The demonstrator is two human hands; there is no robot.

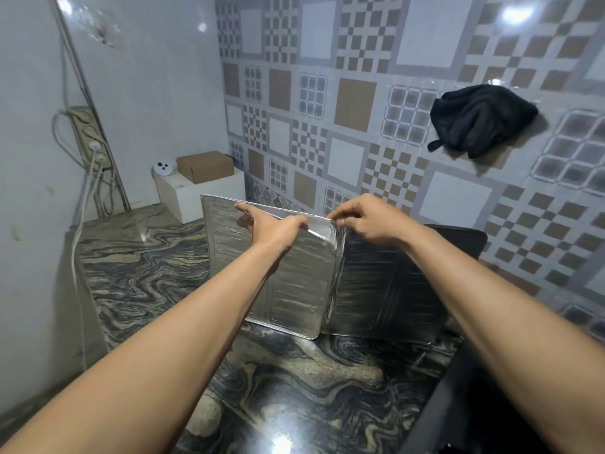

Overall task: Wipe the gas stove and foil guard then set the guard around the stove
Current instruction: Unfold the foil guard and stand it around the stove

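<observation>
The foil guard, a folding silver sheet with embossed panels, stands upright on the marbled countertop. Its left panel shines bright and its right panel looks dark in shadow. My left hand grips the guard's top edge on the left panel. My right hand pinches the top edge at the fold between the panels. A dark edge at the lower right may be the gas stove; I cannot tell for sure.
A black cloth hangs on the patterned tile wall at the right. A cardboard box on a white box sits in the back corner, beside a small white round device. A power strip with cables leans on the left wall.
</observation>
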